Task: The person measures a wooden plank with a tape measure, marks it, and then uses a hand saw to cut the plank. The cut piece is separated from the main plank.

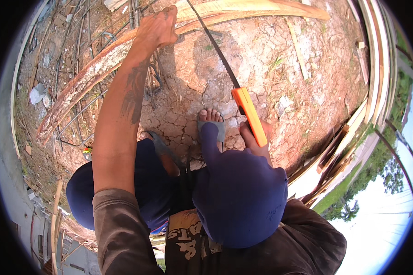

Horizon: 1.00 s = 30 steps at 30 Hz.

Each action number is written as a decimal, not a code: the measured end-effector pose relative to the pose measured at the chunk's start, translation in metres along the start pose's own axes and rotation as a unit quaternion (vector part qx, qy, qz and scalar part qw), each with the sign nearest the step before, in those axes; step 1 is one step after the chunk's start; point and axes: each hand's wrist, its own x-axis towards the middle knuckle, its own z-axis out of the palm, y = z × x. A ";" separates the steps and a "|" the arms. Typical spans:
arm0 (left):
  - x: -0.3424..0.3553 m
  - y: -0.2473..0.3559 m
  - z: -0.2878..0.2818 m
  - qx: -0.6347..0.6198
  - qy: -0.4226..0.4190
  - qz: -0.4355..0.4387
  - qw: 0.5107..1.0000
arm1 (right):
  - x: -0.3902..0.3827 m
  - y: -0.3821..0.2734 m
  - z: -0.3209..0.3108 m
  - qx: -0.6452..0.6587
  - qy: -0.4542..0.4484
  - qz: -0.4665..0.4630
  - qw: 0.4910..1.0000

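Note:
My right hand point(258, 134) is wrapped round the orange handle of a handsaw point(249, 113). The saw's narrow, dark, toothed blade slants up and left from the handle and crosses a long wooden board point(248, 10) at the top of the view. Just left of the blade, my left hand point(161, 28) is closed on that board, its arm stretched far forward. Bright bare wood shows on the board to the right; rough bark-like wood runs down to the left. The far end of the blade is cut off by the view's edge.
Thin metal rods point(80, 41) lie tangled at the left, partly beneath the board. Long planks point(376, 59) are stacked along the right side. A loose wood strip point(298, 50) lies on cracked earth. My sandalled foot point(211, 120) stands between board and body.

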 end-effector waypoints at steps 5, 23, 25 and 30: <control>0.005 0.014 -0.002 -0.001 -0.001 -0.015 1.000 | 0.074 -0.004 0.041 0.086 -0.006 -0.049 0.995; 0.002 0.012 -0.010 -0.069 -0.003 0.049 0.996 | 0.085 -0.003 0.041 0.116 -0.030 -0.021 0.993; 0.018 0.015 -0.035 0.005 -0.170 -0.053 0.984 | 0.037 -0.012 0.017 0.051 0.000 -0.055 0.997; 0.025 0.018 -0.053 -0.131 -0.082 0.006 0.988 | 0.101 0.004 0.064 0.109 0.025 -0.080 0.990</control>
